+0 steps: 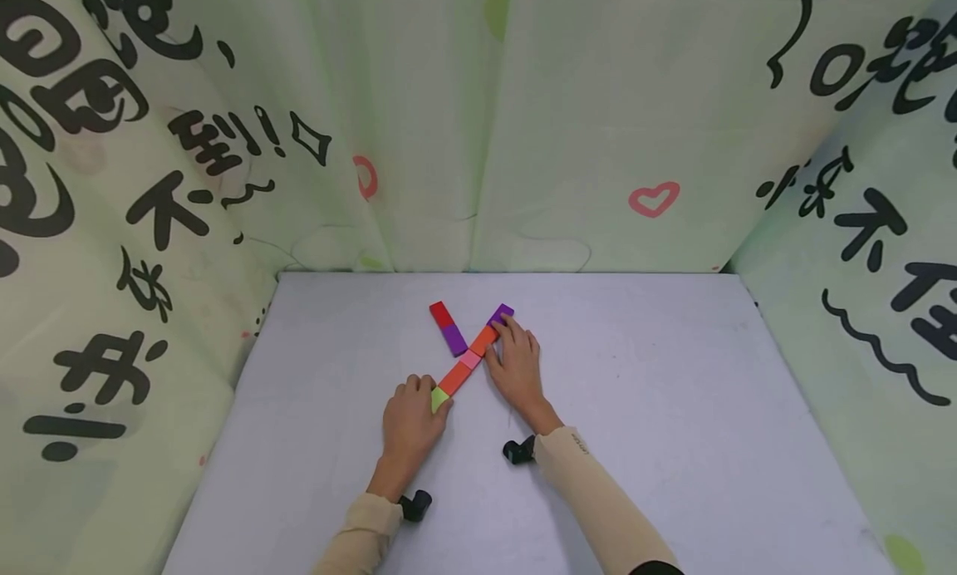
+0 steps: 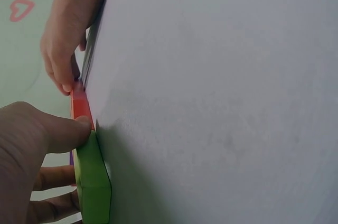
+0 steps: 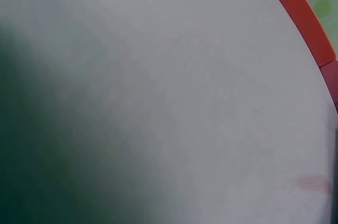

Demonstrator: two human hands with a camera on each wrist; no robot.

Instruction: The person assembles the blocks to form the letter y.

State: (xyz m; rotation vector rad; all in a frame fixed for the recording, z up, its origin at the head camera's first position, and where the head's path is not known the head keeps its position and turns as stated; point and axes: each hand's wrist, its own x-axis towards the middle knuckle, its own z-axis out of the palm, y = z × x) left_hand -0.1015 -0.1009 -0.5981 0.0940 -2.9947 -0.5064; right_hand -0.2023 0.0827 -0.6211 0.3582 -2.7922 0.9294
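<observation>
A slanting row of coloured blocks lies on the table in the head view. From its near end run a light green block (image 1: 439, 399), an orange-red block (image 1: 455, 378), a pink block (image 1: 470, 359), an orange block (image 1: 483, 340) and a purple block (image 1: 503, 312). My left hand (image 1: 409, 417) pinches the green block, thumb on the near side and fingers behind, as the left wrist view shows. My right hand (image 1: 517, 366) holds the row's far end, thumb beside the orange block and fingertips on the purple one. The right wrist view shows the orange-red block (image 3: 302, 18) but hides this hold.
Left of the row's upper part, a red block (image 1: 441, 313) and another purple block (image 1: 453, 340) lie end to end, the purple one close to the row. A printed curtain (image 1: 568, 143) rises behind the white table (image 1: 635, 375) and along both sides.
</observation>
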